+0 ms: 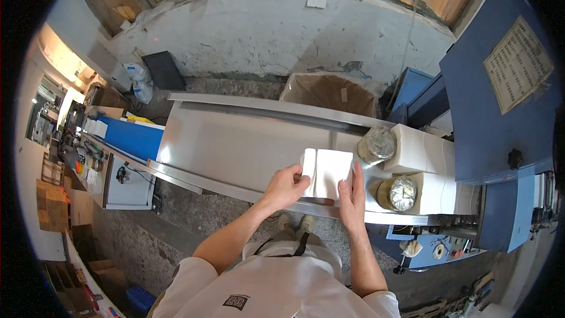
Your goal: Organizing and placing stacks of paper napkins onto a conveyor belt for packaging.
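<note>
In front of me, over the near edge of a long metal tray (247, 135), is a stack of white folded paper (333, 172), its sheets too fine to tell apart. A narrow white bundle (309, 164) stands along its left side, with a thin dark gap between the two. My left hand (286, 185) is closed on the lower left of this narrow bundle. Against the right side of the wider stack lies my right hand (352, 197), thumb on the near face and fingers along the edge. The hands hold the paper from both sides; its underside is hidden.
Right of my hands, two jar-like cylinders (377, 145) (396, 193) stand against long white paper blocks (421, 150), which lead into a blue machine (500, 82). A large lined bin (329, 94) stands beyond the tray. At left is a blue-topped surface (129, 138).
</note>
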A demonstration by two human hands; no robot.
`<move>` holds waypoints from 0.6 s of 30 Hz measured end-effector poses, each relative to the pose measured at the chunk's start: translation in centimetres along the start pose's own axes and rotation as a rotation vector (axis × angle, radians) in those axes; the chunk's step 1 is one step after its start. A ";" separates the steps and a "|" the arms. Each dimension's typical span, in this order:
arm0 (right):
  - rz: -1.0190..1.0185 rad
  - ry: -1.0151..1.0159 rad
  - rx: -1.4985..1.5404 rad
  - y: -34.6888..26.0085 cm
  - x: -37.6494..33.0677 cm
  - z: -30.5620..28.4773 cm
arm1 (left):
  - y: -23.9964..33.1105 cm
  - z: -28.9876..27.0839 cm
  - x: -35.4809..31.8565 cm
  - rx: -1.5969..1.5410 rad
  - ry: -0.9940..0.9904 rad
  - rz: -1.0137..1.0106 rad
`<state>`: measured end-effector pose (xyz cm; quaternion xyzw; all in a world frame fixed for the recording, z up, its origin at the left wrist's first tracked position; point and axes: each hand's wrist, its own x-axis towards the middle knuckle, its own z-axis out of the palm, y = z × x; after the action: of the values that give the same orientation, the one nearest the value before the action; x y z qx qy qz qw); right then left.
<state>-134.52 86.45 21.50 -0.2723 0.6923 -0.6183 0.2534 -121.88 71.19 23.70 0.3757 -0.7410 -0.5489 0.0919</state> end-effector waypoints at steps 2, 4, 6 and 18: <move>0.011 0.009 0.015 0.0 0.1 0.0 | -0.5 -0.3 0.3 0.014 0.008 0.002; -0.001 0.025 0.019 0.5 0.3 0.2 | -3.0 -0.8 1.2 -0.097 -0.017 0.015; -0.050 0.029 -0.123 -0.9 0.2 0.2 | -3.5 -1.8 1.8 -0.119 -0.010 0.029; -0.103 0.028 -0.328 -1.4 0.0 0.8 | 2.7 -5.3 18.4 -0.768 0.003 0.045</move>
<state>-133.89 85.71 22.75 -0.3362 0.7726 -0.5129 0.1639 -133.05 55.45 23.02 0.2983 -0.4895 -0.7837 0.2393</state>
